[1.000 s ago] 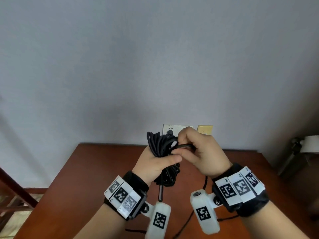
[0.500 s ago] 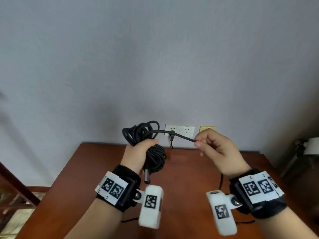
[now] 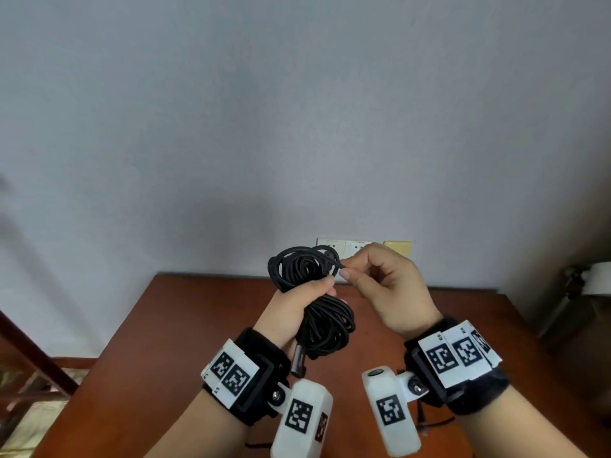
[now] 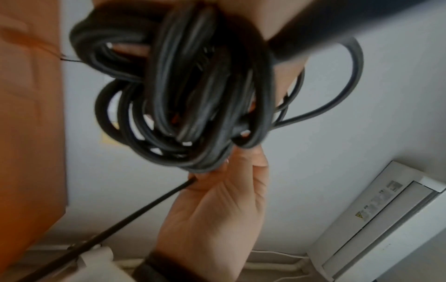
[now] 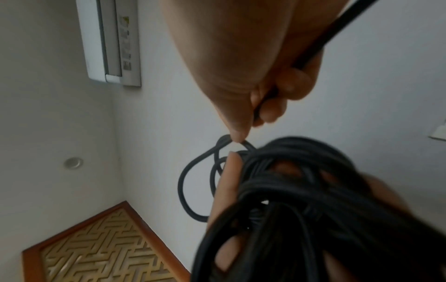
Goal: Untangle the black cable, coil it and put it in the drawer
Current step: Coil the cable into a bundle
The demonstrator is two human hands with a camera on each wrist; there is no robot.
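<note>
Head view: we hold the black cable [image 3: 310, 302] up over the far part of the wooden table [image 3: 172, 328], in front of the wall sockets [image 3: 334, 244].
Left hand: our left hand [image 3: 297, 309] has its fingers wrapped round the middle of the bundle, thumb across the front, loops standing out above and below the fist.
Right hand: our right hand [image 3: 383, 285] pinches one strand at the bundle's upper right between thumb and forefinger; the right wrist view shows a small loop [image 5: 202, 181] just under that pinch.
Plug: a dark connector end [image 3: 297, 358] hangs below our left hand.
Done: most of the cable looks gathered into rough loops, so we judge the untangling largely finished.
Left: a loose length [image 4: 135, 211] runs off from our right hand, so coiling is not yet complete; the loops are uneven.
Drawer: none shows in any view; stowing remains.
</note>
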